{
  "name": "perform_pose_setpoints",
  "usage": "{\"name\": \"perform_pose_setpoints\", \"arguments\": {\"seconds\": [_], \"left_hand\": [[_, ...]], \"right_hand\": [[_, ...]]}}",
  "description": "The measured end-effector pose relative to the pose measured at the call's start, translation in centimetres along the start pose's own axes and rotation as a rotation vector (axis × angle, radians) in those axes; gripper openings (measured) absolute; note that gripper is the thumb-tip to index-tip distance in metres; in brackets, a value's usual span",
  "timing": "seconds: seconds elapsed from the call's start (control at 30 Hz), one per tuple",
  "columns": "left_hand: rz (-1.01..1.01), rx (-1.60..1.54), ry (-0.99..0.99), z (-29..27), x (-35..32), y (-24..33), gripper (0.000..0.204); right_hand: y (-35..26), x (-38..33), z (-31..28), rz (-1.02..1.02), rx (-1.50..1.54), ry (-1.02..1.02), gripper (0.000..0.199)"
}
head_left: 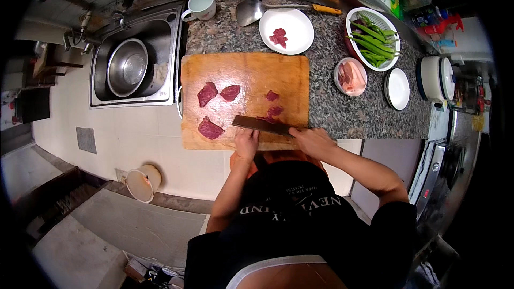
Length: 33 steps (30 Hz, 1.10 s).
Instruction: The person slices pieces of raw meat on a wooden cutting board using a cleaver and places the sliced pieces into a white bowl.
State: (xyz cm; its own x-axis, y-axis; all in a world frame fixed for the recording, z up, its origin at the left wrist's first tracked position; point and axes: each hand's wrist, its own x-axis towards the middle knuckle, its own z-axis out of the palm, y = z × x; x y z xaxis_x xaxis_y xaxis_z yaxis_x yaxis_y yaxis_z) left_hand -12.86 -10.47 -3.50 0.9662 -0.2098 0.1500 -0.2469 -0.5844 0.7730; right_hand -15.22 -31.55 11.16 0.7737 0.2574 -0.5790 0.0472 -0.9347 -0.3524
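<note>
My right hand (312, 142) is closed around the handle of a broad-bladed cleaver (261, 124). The blade lies across the near part of a wooden cutting board (246, 65) and points left. Just under the blade's left end is my left hand (247, 142), its fingers bent together against the near side; what they hold, if anything, is hidden. Beyond the blade lie small cut bits of red meat (275, 111), with another small piece (272, 95) farther off. Three larger meat chunks, one at the near left (210, 128), rest on the board's left half.
Behind the board stands a white plate (295, 27) with meat slices, beside a spatula (250, 13) and a mug (202, 6). To the right are a bowl of pale meat (350, 77), a basket of green peppers (375, 43) and a white dish (397, 89). A sink (166, 43) holds a steel bowl (127, 67).
</note>
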Motion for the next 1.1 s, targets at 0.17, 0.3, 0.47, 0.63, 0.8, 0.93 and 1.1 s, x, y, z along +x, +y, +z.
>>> {"name": "perform_pose_setpoints", "arguments": {"seconds": [0.17,0.3,0.47,0.63,0.8,0.93,1.1], "left_hand": [[0.028,-0.028,0.04,0.3,0.2,0.4,0.017],[0.04,-0.071,0.064,0.2,0.7,1.3,0.014],[0.1,-0.015,0.178,0.2,1.1,2.2,0.011],[0.039,0.056,0.236,0.8,-0.6,3.2,0.017],[0.002,0.089,0.267,1.7,-1.5,2.2,0.017],[-0.037,0.066,0.261,1.6,-1.5,2.2,0.019],[-0.029,0.043,0.251,2.0,-1.5,1.8,0.016]], "right_hand": [[0.3,0.0,-0.3,-0.017,-0.009,-0.004,0.027],[-1.2,5.1,0.9,-0.092,0.02,0.07,0.024],[0.9,3.0,-1.4,-0.031,0.04,0.096,0.022],[2.5,-0.5,-1.5,-0.118,-0.044,0.048,0.021],[3.5,-1.8,-0.4,-0.228,-0.089,0.119,0.02],[3.5,-2.2,-0.7,-0.188,-0.103,0.103,0.016],[2.9,-0.7,-0.9,-0.199,-0.167,0.095,0.018]]}}
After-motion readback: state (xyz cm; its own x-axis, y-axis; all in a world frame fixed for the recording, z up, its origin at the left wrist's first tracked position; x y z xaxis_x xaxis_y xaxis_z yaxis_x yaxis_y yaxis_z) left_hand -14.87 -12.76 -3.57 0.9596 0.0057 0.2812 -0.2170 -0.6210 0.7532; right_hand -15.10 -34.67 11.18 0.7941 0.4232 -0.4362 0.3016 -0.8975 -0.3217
